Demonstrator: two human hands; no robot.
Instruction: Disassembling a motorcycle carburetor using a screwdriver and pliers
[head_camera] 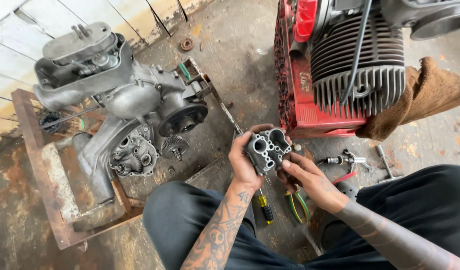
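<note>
Both hands, left hand (246,162) and right hand (310,181), grip the carburetor body (267,148) between them.

Light: soft, even daylight is falling across the concrete floor (240,65), with no single source showing.
Shadows: faint, diffuse shade is pooling under the red engine housing (300,100) and beneath the grey engine casing (135,100).
Glare: mild sheen is showing on the cooling fins (360,65); nothing is blowing out except the pale boards (20,30) at upper left, which are running bright.
Focus: the metal carburettor body (267,148) is reading sharp between the left hand (247,162) and right hand (307,177).
Distortion: wide-angle bending is curving lines at the frame edges.
Blur: slight softness is creeping into the corners.
</note>
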